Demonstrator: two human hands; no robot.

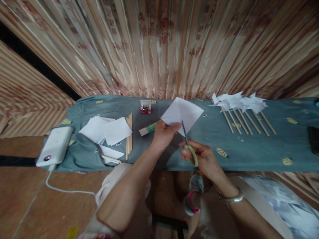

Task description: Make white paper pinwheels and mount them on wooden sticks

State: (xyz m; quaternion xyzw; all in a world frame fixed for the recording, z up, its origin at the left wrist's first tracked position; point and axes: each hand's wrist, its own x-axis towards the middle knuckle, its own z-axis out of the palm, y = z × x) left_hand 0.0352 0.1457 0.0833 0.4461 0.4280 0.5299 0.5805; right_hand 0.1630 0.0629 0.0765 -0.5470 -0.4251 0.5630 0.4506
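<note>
My left hand (pixel 164 133) pinches a white square of paper (pixel 185 111) near its lower left edge, holding it at an angle over the cloth. A slit shows in the paper at its left corner. In my right hand (pixel 201 156) is a pair of scissors (pixel 191 155) with light green handles. Their blades reach the paper's lower part, close to my left thumb. Partly behind my left hand lies a glue stick (pixel 147 129) with a green label. Just beyond it stands an open small red and white box (pixel 146 108) of small metal pieces.
White paper sheets (pixel 99 130) and wooden sticks (pixel 129 137) lie on the left of the green cloth (pixel 209 132). Several paper pinwheels (pixel 240 103) on sticks lie to the right. A white power bank (pixel 55 146) with a cable sits at the left end. A curtain (pixel 159 49) hangs behind.
</note>
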